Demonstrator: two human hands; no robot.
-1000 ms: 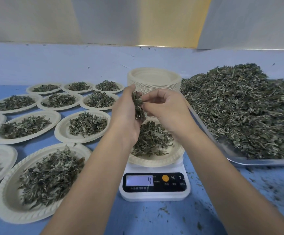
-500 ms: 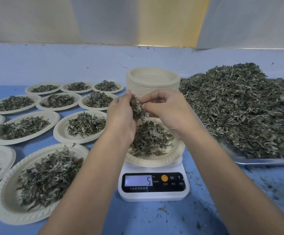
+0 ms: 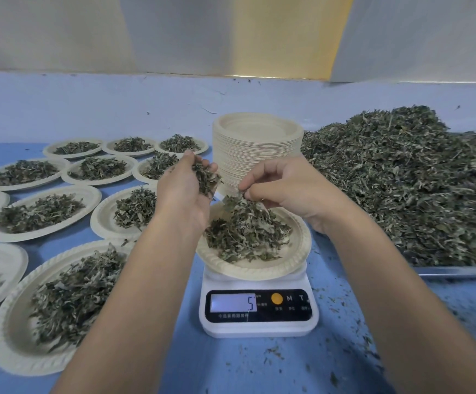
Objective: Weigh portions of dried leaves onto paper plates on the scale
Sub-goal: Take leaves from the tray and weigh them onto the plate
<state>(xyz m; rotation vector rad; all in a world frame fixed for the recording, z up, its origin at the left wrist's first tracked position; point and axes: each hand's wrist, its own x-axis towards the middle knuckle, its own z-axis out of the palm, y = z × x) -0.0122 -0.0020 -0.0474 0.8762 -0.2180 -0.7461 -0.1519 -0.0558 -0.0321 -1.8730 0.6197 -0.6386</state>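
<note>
Cupping crinkled leaves [image 3: 206, 177] over round paper plate [image 3: 296, 260]

Soft, even light from above, fairly bright, cool blue cast off the bench [image 3: 245, 371]. Faint soft shadows under plate rims [image 3: 92, 198] and both forearms [image 3: 134, 308]. Warm yellow patch on back wall [image 3: 282, 35]. Scale display [image 3: 232, 302] backlit, digit readable. Wide-angle bowing at edges; leaf heap [image 3: 401, 180] smeared far right, lower-left corner slightly soft.

Dried leaves [image 3: 248, 231] dark green; paper plates [image 3: 296, 251] cream; scale [image 3: 259, 328] white, black panel, orange button [image 3: 276, 298]; table [image 3: 231, 365] blue.
</note>
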